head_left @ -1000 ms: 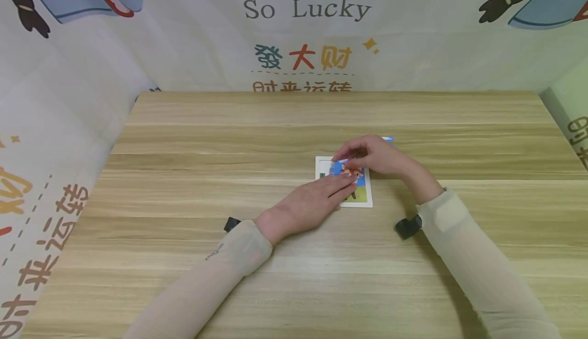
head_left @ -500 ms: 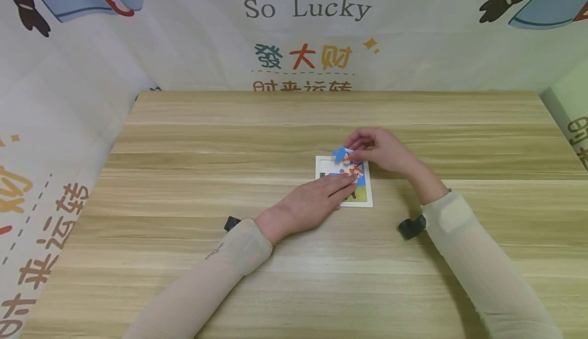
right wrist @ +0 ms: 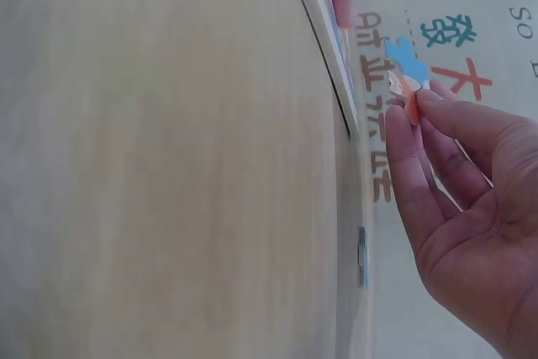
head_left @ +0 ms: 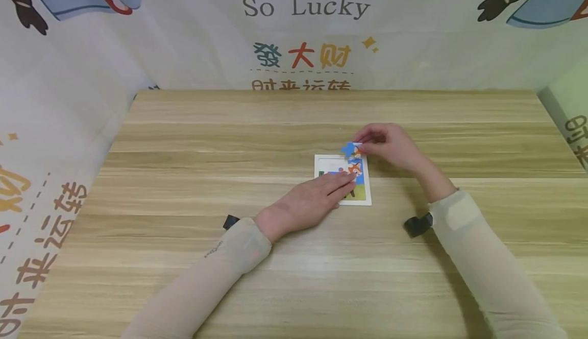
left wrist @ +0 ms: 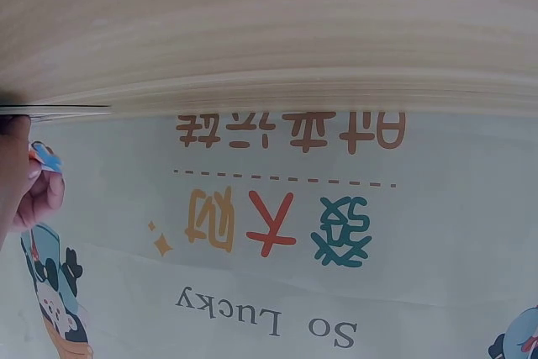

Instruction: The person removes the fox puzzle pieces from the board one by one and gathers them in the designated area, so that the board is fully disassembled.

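A white-framed jigsaw puzzle board (head_left: 369, 200) with a fox picture lies on the table in the head view. My left hand (head_left: 305, 203) rests on it with straight fingers, hiding part of the picture. Its thin edge shows in the left wrist view as a puzzle board side (left wrist: 67, 110). Between thumb and fingers my right hand (head_left: 390, 145) pinches a blue and orange puzzle piece (head_left: 350, 150), held at the board's upper right corner. In the right wrist view this puzzle piece (right wrist: 407, 60) is raised and tilted, near my right hand's thumb.
Flat on the wooden table (head_left: 184, 140), another thin puzzle piece (right wrist: 362, 256) lies beyond the board in the right wrist view. A printed cloth (head_left: 184, 32) hangs behind and at the sides. A black wrist camera (head_left: 418, 225) sticks out by the right cuff.
My right hand has lifted the puzzle piece off the board and moved it away and to the right, uncovering a pale area in the frame. The left hand has stayed in place.
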A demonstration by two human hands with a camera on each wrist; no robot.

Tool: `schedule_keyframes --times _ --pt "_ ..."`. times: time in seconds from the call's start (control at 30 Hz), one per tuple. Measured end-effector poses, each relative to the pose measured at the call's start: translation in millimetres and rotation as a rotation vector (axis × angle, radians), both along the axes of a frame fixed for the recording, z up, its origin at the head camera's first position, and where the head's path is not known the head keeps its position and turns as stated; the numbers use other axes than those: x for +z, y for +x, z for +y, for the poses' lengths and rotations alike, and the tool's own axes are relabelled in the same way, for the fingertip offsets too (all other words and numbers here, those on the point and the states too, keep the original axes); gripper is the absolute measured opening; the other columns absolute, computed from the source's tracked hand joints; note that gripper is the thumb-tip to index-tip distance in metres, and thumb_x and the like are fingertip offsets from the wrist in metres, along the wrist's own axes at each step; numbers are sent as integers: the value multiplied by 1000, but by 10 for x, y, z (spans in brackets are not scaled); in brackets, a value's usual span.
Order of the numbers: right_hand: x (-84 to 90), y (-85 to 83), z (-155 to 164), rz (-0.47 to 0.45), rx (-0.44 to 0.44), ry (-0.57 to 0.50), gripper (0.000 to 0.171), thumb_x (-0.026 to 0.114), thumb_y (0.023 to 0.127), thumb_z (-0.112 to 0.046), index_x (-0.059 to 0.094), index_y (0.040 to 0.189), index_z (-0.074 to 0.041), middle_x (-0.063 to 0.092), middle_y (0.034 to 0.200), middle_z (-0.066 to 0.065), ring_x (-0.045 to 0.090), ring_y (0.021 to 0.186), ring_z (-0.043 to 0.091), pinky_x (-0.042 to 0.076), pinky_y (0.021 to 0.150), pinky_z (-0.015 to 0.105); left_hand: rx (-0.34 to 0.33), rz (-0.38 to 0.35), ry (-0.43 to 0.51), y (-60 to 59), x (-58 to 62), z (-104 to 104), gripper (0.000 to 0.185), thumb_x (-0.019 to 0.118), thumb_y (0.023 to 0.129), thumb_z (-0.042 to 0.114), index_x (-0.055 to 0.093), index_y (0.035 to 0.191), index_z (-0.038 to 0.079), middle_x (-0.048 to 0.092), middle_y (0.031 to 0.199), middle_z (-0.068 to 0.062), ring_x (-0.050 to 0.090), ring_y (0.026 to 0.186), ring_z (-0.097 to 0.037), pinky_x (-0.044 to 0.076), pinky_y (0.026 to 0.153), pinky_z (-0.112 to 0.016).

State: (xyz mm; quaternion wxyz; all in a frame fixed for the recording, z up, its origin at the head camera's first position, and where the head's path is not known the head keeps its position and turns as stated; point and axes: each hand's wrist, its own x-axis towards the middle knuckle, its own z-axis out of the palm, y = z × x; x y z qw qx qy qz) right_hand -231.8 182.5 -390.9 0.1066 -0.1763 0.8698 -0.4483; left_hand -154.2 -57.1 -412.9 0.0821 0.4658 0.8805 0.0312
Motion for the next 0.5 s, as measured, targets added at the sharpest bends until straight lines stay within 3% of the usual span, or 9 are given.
schedule_keyframes --times 0.27,0.5 --pt "30 -37 133 -30 -97 -61 19 65 94 -5 69 111 3 73 102 12 66 83 4 58 75 18 2 -4 -11 -4 -4 3 54 38 109 27 25 159 12 20 168 -3 19 156 -19 17 129 -31" --pt "109 -24 253 -23 -154 -88 21 64 96 -6 68 113 5 72 89 -8 67 75 3 59 69 21 3 -20 1 -3 -2 -6 54 37 109 26 24 159 12 19 168 -3 17 156 -19 15 129 -30"
